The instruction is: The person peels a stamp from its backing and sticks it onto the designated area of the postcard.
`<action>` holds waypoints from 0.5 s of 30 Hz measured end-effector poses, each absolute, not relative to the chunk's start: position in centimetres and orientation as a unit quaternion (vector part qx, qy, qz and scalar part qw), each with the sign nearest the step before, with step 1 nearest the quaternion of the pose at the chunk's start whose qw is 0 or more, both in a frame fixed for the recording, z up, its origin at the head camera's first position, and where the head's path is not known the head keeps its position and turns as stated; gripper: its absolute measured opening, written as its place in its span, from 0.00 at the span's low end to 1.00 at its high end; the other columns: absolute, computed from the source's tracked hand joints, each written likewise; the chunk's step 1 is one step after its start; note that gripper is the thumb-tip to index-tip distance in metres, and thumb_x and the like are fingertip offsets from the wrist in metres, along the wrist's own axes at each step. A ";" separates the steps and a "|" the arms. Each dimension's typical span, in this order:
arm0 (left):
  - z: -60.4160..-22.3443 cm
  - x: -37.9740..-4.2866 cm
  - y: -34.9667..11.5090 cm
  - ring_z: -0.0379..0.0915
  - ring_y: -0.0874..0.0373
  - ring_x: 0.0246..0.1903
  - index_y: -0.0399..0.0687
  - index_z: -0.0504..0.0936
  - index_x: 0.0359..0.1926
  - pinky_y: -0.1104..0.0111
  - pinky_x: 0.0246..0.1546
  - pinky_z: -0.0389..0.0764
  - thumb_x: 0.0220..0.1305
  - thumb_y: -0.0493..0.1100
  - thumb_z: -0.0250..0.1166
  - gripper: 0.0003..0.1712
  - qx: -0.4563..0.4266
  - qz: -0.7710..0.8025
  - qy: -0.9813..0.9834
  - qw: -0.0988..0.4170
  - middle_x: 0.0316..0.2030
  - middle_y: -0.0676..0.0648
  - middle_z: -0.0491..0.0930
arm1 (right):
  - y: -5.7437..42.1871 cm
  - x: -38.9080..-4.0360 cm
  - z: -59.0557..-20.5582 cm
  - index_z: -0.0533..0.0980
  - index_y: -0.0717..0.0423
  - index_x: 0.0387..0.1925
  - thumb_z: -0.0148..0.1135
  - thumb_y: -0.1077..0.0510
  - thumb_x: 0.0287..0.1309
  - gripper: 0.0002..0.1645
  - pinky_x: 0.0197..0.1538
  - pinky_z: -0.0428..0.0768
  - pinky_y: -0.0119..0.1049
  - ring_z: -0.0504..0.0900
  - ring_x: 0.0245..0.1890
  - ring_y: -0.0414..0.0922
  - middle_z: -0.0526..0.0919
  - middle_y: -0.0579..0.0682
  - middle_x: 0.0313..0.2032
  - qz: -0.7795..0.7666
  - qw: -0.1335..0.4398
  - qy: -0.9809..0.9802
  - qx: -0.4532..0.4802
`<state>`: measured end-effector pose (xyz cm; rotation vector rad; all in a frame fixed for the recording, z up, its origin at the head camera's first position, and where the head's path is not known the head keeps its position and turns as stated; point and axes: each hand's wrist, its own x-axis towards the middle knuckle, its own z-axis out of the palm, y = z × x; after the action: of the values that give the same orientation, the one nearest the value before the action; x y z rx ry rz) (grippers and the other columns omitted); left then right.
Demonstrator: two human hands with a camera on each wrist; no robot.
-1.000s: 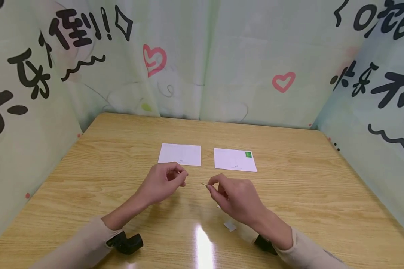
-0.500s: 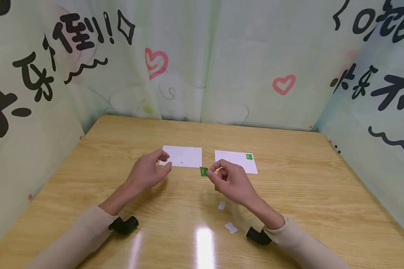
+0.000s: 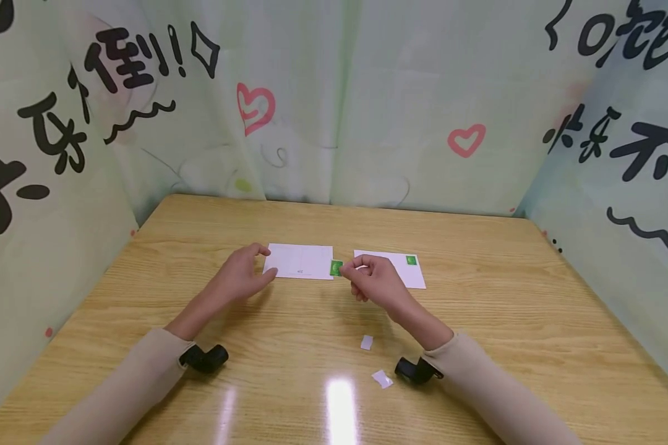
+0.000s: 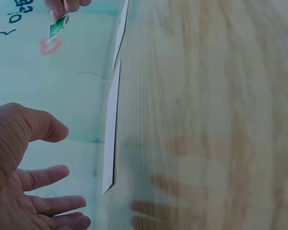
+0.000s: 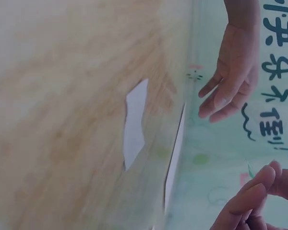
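Observation:
Between its thumb and index finger, my right hand (image 3: 375, 281) pinches a small green stamp (image 3: 336, 268). In the head view the stamp overlaps the right edge of the left white envelope (image 3: 300, 256); the left wrist view has it (image 4: 57, 28) raised above the table. My left hand (image 3: 238, 272) hovers by that envelope's left end, thumb and fingers spread, holding nothing. In the left wrist view the hand (image 4: 26, 177) looks apart from the envelope (image 4: 112, 129). A second white envelope (image 3: 406, 276) bears a green stamp (image 3: 411, 260) at its upper right and is partly hidden by my right hand.
Two small white paper scraps (image 3: 367, 342) lie on the wooden table (image 3: 289, 346), nearer to me. Printed curtains (image 3: 312, 123) stand around the table's back and sides. A black wrist camera (image 3: 205, 358) sits under each sleeve.
My right hand has moved forward with the stamp, which has turned from edge-on to face-up, toward the left envelope. My left hand has moved left and forward, its fingers spreading apart.

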<state>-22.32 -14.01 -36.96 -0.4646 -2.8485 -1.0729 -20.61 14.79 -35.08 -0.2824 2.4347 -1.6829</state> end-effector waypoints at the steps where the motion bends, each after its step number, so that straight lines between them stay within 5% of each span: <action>1: -37.0 -22.5 -14.1 0.69 0.50 0.33 0.30 0.74 0.61 0.52 0.48 0.75 0.69 0.43 0.65 0.26 -0.147 -0.347 -0.926 0.025 0.45 0.33 0.81 | 14.7 -20.9 -35.2 0.77 0.71 0.44 0.62 0.55 0.69 0.18 0.29 0.73 0.33 0.71 0.19 0.41 0.76 0.47 0.16 -0.565 0.087 0.816 -0.088; 8: -37.2 -23.6 -14.3 0.60 0.54 0.25 0.30 0.73 0.63 0.63 0.29 0.66 0.68 0.44 0.64 0.28 -0.132 -0.344 -0.930 -0.006 0.27 0.45 0.69 | 14.3 -22.6 -35.7 0.79 0.68 0.43 0.62 0.53 0.70 0.18 0.27 0.66 0.32 0.64 0.17 0.39 0.75 0.47 0.17 -0.544 0.083 0.833 -0.047; 15: -37.3 -24.5 -14.2 0.65 0.50 0.33 0.29 0.73 0.61 0.63 0.34 0.66 0.67 0.44 0.64 0.28 -0.123 -0.324 -0.938 -0.020 0.33 0.42 0.72 | 13.5 -24.2 -35.8 0.80 0.67 0.43 0.63 0.54 0.69 0.16 0.28 0.68 0.30 0.67 0.19 0.38 0.76 0.47 0.20 -0.533 0.093 0.841 -0.010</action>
<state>-24.49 -14.24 -37.33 -0.3902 -2.9847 -1.0296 -24.23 13.53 -35.76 -0.0286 2.4951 -1.5828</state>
